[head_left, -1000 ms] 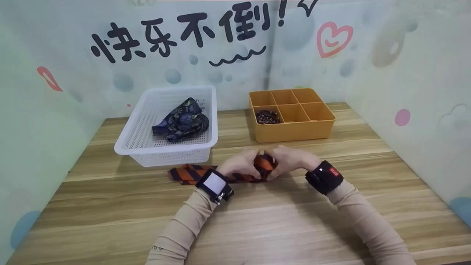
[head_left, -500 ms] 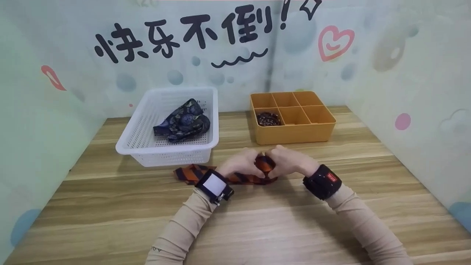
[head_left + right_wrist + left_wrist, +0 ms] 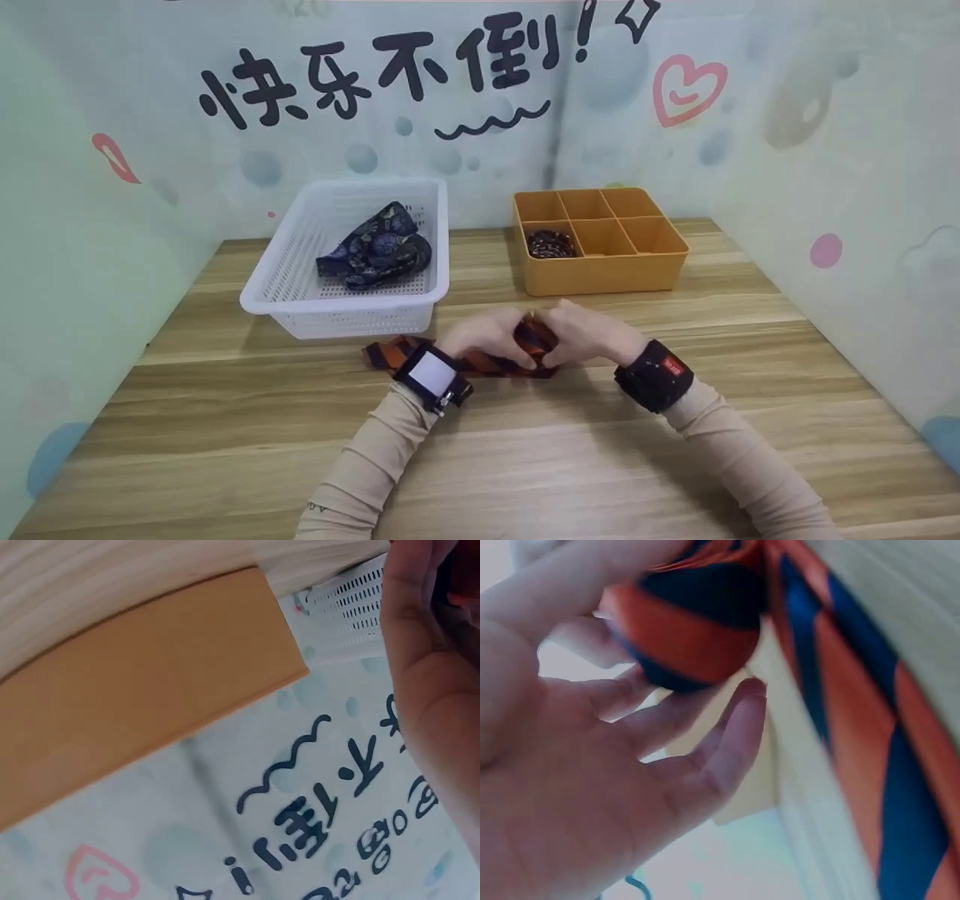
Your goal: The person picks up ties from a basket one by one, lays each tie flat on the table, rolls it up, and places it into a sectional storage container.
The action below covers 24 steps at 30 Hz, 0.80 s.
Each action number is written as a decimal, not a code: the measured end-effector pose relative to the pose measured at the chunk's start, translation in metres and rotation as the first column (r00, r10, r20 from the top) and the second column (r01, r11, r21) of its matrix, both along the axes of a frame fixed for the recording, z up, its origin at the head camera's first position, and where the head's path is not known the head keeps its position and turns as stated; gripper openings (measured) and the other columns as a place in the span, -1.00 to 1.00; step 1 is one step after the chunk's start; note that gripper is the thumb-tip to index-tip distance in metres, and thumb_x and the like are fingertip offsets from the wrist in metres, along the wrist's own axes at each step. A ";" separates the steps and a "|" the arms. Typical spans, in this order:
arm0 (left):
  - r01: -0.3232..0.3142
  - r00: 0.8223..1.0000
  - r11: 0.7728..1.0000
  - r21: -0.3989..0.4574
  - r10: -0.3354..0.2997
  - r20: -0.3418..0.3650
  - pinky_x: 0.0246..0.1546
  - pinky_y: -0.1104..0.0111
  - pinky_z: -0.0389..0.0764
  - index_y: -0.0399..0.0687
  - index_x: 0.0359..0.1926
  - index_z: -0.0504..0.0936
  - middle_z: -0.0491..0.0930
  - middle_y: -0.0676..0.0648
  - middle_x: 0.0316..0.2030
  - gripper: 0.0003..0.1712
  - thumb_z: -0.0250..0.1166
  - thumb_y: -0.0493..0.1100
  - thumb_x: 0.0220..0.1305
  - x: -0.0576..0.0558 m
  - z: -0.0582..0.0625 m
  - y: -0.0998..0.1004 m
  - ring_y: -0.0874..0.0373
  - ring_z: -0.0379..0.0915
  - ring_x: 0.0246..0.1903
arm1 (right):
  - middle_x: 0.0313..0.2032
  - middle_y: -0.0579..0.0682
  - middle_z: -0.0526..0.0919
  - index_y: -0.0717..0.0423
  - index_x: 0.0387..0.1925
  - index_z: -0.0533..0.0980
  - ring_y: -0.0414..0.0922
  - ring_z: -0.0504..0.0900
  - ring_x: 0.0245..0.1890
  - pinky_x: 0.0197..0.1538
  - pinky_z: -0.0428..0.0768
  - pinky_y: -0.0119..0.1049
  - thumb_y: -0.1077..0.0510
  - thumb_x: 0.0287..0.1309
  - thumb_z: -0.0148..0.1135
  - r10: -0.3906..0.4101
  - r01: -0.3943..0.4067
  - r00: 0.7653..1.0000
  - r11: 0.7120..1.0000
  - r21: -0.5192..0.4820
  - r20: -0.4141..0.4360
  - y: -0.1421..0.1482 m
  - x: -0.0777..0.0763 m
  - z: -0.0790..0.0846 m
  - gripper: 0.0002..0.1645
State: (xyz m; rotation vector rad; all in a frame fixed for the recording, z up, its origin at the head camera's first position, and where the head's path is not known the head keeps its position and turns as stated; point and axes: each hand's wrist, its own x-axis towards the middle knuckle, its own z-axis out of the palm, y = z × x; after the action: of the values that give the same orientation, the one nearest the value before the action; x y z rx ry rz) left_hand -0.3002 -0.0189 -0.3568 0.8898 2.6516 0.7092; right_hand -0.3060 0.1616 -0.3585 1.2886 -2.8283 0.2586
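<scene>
An orange and navy striped necktie [image 3: 390, 352] lies flat on the wooden table, its pointed end to the left. Its right end is wound into a roll [image 3: 535, 339] standing between both hands. My left hand [image 3: 487, 335] holds the roll from the left, thumb toward me. From the right, my right hand [image 3: 589, 334] grips the same roll with thumb and fingers. In the left wrist view the striped roll [image 3: 697, 630] sits by the left thumb and fingers, with the flat length running away at right. Most of the right fingers are hidden in the right wrist view.
A white perforated basket [image 3: 345, 304] at the back left holds a dark blue patterned necktie [image 3: 379, 244]. Behind the hands, at the back right, stands an orange divided box [image 3: 607, 274]; a dark coiled necktie [image 3: 551, 244] fills its front left compartment. Printed walls enclose the table.
The flat end of the striped necktie has slid a little to the right, toward the hands. The roll has turned between the fingers. Both hands stay in nearly the same place.
</scene>
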 end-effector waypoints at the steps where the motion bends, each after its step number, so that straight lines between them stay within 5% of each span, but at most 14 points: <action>1: 0.015 1.000 1.000 -0.002 -0.015 -0.020 0.07 0.21 0.52 -0.16 0.09 0.47 0.62 -0.17 -0.04 -0.35 0.46 -0.22 -0.10 0.001 0.001 0.001 -0.03 0.53 -0.03 | -0.46 0.07 0.62 0.22 -0.35 0.48 -0.12 0.51 -0.50 -0.46 0.48 -0.35 0.12 -0.27 0.42 -0.010 0.010 1.000 1.000 0.007 -0.009 -0.001 0.001 0.001 -0.60; 5: -0.005 0.997 1.000 -0.028 0.003 -0.076 -0.05 0.23 0.58 -0.20 -0.04 0.56 0.66 -0.16 -0.13 -0.47 0.47 -0.23 -0.12 0.001 0.003 0.003 -0.02 0.57 -0.13 | -0.42 0.09 0.61 0.24 -0.31 0.47 -0.09 0.52 -0.45 -0.41 0.50 -0.31 0.11 -0.24 0.43 -0.050 0.050 0.998 0.999 -0.001 0.047 -0.001 0.003 0.002 -0.56; 11: -0.112 0.993 0.988 -0.108 0.108 -0.037 -0.04 0.25 0.58 -0.20 -0.09 0.54 0.64 -0.16 -0.10 -0.46 0.51 -0.26 -0.19 -0.004 -0.002 -0.002 0.01 0.56 -0.12 | -0.26 0.10 0.63 0.23 -0.17 0.45 -0.08 0.57 -0.28 -0.23 0.57 -0.27 0.06 -0.17 0.45 -0.040 0.042 0.989 0.999 -0.015 0.144 0.001 -0.001 -0.002 -0.47; 19: 0.004 0.999 0.999 -0.048 -0.006 -0.051 -0.01 0.27 0.55 -0.12 0.10 0.51 0.65 -0.15 -0.06 -0.32 0.51 -0.15 -0.13 0.000 0.006 0.000 0.03 0.55 -0.09 | -0.37 0.07 0.63 0.20 -0.25 0.48 -0.15 0.54 -0.47 -0.43 0.50 -0.37 0.13 -0.24 0.39 -0.004 0.005 0.999 0.999 -0.044 0.036 -0.003 0.003 -0.001 -0.56; 24: -0.067 0.998 0.998 -0.010 0.067 -0.015 -0.30 0.36 0.62 -0.16 -0.03 0.57 0.66 -0.16 -0.15 -0.43 0.50 -0.21 -0.16 0.001 0.005 -0.002 0.05 0.63 -0.33 | -0.32 0.08 0.62 0.20 -0.24 0.46 -0.12 0.54 -0.38 -0.35 0.53 -0.32 0.10 -0.23 0.41 -0.055 0.057 0.992 0.998 -0.010 0.117 -0.002 0.003 0.001 -0.53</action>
State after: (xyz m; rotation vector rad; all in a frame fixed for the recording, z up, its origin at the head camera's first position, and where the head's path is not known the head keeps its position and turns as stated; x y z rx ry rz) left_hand -0.2994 -0.0206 -0.3520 0.8093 2.7067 0.7063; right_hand -0.3031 0.1600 -0.3580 1.2281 -2.9486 0.3628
